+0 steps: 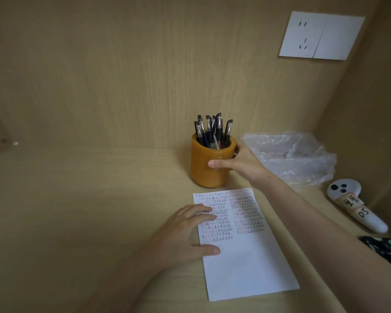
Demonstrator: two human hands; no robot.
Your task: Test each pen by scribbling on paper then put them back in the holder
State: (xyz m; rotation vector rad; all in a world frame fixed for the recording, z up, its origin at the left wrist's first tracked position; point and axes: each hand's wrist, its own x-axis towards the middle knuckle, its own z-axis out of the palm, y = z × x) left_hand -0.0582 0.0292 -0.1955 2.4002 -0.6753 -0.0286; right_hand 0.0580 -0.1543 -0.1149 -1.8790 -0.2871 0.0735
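Note:
A mustard-yellow pen holder [203, 170] stands upright on the wooden desk, just beyond the paper. Several black capped pens [212, 129] stick up out of it. My right hand [239, 162] grips the holder from its right side, thumb across the front and fingers curled behind the rim. A white sheet of paper [246, 263] lies in front of the holder, its upper half filled with rows of small written marks. My left hand [185, 231] rests flat on the paper's left edge with fingers spread, holding nothing.
A crumpled clear plastic bag [289, 157] lies right of the holder against the back wall. A white controller [352, 204] with taped labels lies at the far right. A wall socket [321, 35] sits high on the back panel. Dark patterned cloth [386, 249] shows at the right edge.

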